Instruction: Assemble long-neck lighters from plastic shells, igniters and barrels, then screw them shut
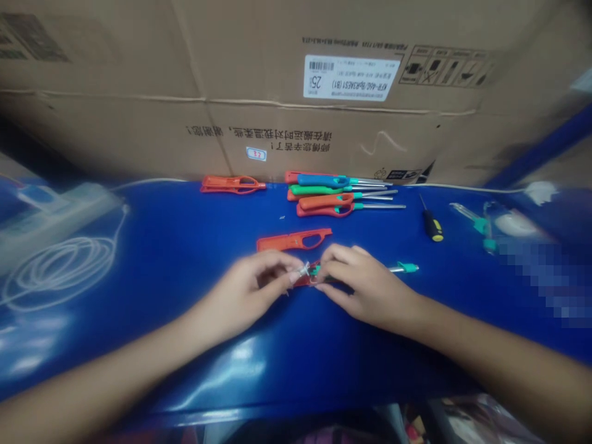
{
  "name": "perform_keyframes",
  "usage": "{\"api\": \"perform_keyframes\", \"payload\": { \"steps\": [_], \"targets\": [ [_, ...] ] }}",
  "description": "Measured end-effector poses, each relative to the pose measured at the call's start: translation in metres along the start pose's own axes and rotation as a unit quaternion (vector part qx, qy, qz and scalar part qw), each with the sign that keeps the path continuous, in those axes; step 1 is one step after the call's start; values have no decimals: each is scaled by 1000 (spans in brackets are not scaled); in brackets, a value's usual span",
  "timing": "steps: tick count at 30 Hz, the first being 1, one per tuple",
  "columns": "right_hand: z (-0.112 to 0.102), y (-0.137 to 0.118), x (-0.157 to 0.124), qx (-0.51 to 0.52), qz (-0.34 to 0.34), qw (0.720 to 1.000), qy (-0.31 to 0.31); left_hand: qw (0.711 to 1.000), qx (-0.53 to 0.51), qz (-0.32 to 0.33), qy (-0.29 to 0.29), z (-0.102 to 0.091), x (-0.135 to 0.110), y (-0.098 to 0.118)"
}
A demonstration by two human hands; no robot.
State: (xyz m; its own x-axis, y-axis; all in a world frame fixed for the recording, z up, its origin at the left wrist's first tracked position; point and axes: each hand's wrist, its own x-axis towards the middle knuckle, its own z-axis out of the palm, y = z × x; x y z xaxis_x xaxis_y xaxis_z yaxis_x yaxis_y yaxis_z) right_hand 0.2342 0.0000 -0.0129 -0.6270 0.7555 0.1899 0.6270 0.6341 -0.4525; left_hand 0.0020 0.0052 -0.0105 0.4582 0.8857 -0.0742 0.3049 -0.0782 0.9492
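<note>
Both my hands meet over the middle of a blue table (185,259). My left hand (252,293) pinches a small clear part (304,269) between thumb and fingertips. My right hand (363,283) presses down on a red lighter half-shell (309,279) with a metal tube and green tip (407,267) sticking out to the right. An empty red half-shell (293,240) lies just behind my hands.
A pile of red, blue and green long-nosed lighters (340,194) and one red shell (231,184) lie at the back by a big cardboard box (296,86). A black-and-yellow screwdriver (431,222) and loose green parts (481,225) are right; a white power strip with coiled cable (60,246) is left.
</note>
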Motion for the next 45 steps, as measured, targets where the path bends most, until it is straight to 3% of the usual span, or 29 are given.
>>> {"api": "perform_keyframes", "payload": {
  "steps": [8, 11, 16, 19, 27, 45],
  "targets": [
    [-3, 7, 3, 120, 10, 991, 52, 998, -36, -40, -36, -4, 3, 0],
    [-1, 10, 5, 178, 53, 981, 58, 997, -25, -38, -55, -6, 3, 1],
    [-1, 12, 8, 393, 171, 903, -22, 996, -25, -27, -86, -7, 4, 2],
    [-3, 16, 10, 427, 180, 884, -53, 996, -23, -20, -86, -7, 5, 2],
    [1, 20, 9, 412, 129, 901, -49, 997, 8, -5, -73, -6, 4, 0],
    [0, 19, 8, 370, 113, 922, -30, 997, 20, 25, -76, -5, 5, -4]
  ]
}}
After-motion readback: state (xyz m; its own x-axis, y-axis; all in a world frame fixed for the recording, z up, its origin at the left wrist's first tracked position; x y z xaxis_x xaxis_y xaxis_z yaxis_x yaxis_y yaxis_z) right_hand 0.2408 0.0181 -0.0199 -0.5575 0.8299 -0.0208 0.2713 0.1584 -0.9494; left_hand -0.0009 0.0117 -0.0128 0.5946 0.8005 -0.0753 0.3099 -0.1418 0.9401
